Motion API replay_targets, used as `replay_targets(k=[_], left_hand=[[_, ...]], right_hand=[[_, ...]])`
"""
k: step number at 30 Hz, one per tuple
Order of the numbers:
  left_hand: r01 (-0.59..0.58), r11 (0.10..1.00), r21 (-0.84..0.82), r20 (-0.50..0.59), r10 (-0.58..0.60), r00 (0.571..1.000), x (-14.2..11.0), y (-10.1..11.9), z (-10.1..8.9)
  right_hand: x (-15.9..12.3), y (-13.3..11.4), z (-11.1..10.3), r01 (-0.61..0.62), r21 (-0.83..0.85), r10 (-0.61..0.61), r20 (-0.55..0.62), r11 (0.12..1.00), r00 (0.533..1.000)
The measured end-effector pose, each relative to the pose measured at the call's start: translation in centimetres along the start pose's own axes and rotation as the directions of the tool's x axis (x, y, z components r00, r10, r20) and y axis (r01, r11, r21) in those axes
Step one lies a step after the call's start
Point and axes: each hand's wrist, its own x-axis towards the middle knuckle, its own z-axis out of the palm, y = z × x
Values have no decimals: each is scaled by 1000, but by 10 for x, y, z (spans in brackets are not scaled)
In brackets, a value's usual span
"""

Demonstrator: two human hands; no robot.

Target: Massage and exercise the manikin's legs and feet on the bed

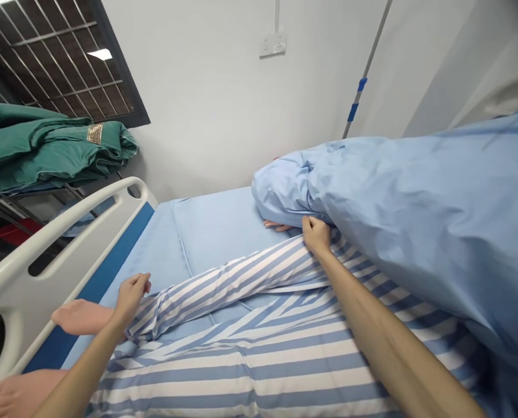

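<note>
A figure lies on the bed in blue-and-white striped trousers (224, 284), its bare feet (82, 316) pointing to the left. My right hand (316, 233) is closed in a fist on the striped cloth at the upper thigh, beside the edge of a light blue quilt (398, 209). Down at the trouser cuff near the ankle, my left hand (131, 293) is closed, its fingertips curled at the cloth. The figure's fingers (278, 226) show from under the quilt. Its upper body is hidden by the quilt.
A white bed end board (80, 212) stands at the left, past the feet. Folded green cloth (58, 148) lies on a rack by the barred window (54, 52). A wall socket (273, 44) and a pole with blue bands (363, 84) are behind the bed.
</note>
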Motion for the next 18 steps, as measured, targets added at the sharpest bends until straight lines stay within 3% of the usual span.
replay_targets(k=[3, 7, 11, 14, 18], left_hand=[[-35, 997, 73, -27, 37, 999, -5, -19, -5], [-82, 926, 369, -62, 113, 992, -9, -37, 11], [-65, 832, 551, -92, 138, 986, -10, -45, 21], [-63, 795, 603, -88, 144, 986, -12, -47, 20], [-90, 767, 636, -70, 174, 982, -16, -50, 18]], right_hand=[[0, -1, 1, 0, -78, 1, 13, 997, 1000], [4, -7, -1, -14, -218, 42, 123, 976, 992], [-11, -33, 6, -31, -364, 112, 205, 931, 972], [-55, -82, 37, 101, -220, -43, 252, 970, 967], [-152, -188, 101, 155, 172, -216, 426, 973, 878]])
